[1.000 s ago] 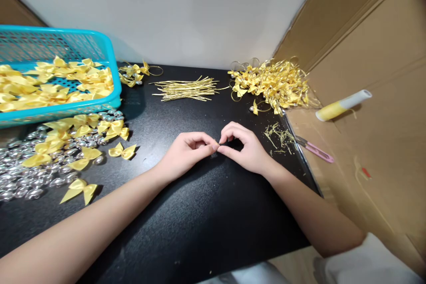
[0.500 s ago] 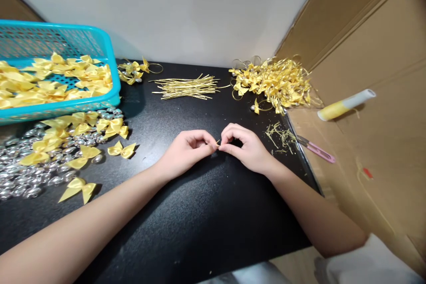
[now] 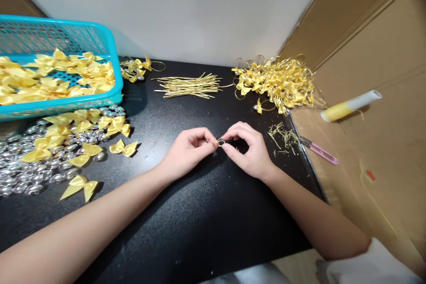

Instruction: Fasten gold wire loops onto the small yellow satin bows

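Basket lies left, wire bundle behind, scissors right.

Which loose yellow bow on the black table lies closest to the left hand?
The lone bow right of the silver beads; others lie farther left.

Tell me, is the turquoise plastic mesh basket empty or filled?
Partly filled: the turquoise plastic mesh basket holds a layer of yellow satin ribbon bows, its back wall bare above them.
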{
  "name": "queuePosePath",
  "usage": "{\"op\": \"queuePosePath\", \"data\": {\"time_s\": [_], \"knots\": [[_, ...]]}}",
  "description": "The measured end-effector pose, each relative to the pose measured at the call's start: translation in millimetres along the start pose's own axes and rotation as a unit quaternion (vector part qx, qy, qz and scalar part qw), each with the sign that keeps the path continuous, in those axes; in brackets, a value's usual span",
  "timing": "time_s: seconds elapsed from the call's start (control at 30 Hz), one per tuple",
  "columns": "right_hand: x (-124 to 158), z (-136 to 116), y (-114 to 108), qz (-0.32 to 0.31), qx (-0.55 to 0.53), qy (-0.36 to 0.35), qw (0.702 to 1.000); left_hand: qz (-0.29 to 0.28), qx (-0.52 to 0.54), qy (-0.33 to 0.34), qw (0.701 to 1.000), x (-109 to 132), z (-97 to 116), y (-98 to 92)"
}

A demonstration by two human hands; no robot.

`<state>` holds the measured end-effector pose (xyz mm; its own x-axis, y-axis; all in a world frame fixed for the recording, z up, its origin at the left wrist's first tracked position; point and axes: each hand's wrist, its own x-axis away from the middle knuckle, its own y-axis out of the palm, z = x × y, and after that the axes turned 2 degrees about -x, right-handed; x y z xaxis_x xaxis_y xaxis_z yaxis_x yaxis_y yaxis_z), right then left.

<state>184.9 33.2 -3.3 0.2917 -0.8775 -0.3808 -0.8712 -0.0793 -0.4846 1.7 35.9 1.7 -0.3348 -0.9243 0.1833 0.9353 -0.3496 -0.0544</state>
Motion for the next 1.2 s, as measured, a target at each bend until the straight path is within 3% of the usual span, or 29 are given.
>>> {"op": "queuePosePath", "data": {"time_s": [0.33, 0.6, 0.9, 1.2], "knots": [[4.9, -3.6, 3.9, 0.068, 0.12, -0.09, 0.986, -0.007, -0.005, -0.003, 1.0, 0.3, -0.2, -0.3], [6.0, -6.7, 7.3, 0.058, 0.08, -0.006, 0.995, 0.009, -0.002, 0.026, 1.0, 0.7, -3.8, 1.5], [6.4, -6.3, 7.3, 0.085, 0.143, -0.087, 0.982, -0.017, -0.014, 0.002, 1.0, 0.7, -0.6, -0.1], [7.9, -9.9, 10.8, 0.075, 0.104, -0.011, 0.992, -0.001, -0.009, 0.023, 1.0, 0.5, -6.1, 1.6]]}}
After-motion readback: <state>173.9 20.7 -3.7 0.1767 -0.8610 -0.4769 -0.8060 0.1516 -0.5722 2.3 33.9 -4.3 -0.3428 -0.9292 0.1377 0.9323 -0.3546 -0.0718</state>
